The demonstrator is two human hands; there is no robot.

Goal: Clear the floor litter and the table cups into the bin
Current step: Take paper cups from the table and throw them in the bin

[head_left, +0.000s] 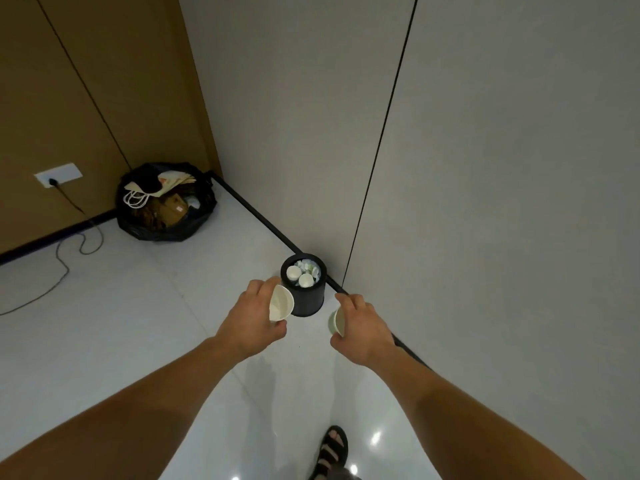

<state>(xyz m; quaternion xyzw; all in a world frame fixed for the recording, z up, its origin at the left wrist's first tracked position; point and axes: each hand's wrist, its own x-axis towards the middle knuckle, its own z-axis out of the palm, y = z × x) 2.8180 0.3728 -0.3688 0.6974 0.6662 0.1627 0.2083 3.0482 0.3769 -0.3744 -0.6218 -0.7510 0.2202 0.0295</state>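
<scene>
Paper cups (281, 304) pinched in each hand (247, 318) should be carried right over the bin (304, 299) before the fingers loosen.

Bin (309, 303): near-left wall hidden behind left cup (280, 303), gripped by left hand (247, 318). Right cup (335, 322), just right of bin: mostly covered by right hand (362, 323), only rim and strip of wall show. Litter (310, 266) in bin: too small to tell. Sandalled foot (333, 450), nearer than bin: cut by bottom edge. Cable (64, 268), far left of bin: runs off left edge.
</scene>
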